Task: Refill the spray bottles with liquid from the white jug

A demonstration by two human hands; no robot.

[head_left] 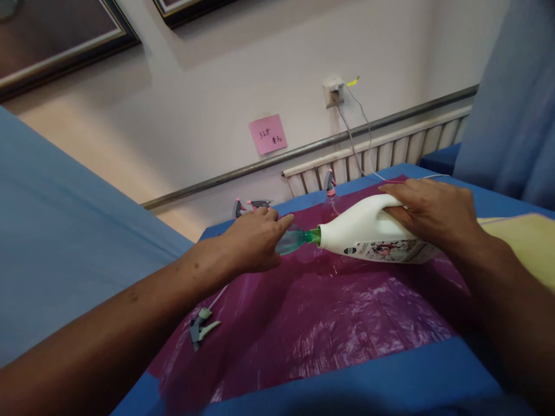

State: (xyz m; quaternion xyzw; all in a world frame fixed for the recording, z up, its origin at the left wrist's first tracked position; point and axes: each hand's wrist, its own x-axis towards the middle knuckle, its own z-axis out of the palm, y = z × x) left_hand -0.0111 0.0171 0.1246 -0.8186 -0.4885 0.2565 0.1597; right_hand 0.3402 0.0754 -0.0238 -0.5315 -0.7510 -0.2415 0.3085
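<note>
My right hand (433, 211) is closed round the handle of a large white detergent bottle (359, 225), tipped onto its side with its mouth to the left. A clear greenish spray bottle (291, 240) is gripped in my left hand (255, 240), its narrow neck at the white bottle's mouth. Green shows where the two mouths meet; whether liquid flows I cannot tell. My left hand hides most of the spray bottle's body. Below my left wrist, a detached grey and pale green spray head (202, 326) with its tube lies on the purple plastic sheet (321, 329).
Behind my hands stands a clear spray bottle with a pink and grey head (330, 184); more spray heads (259, 204) show past my left hand. Yellow cloth (524, 242) lies at right. White cords run from a wall socket (333, 93). Blue curtains (65, 208) flank the table.
</note>
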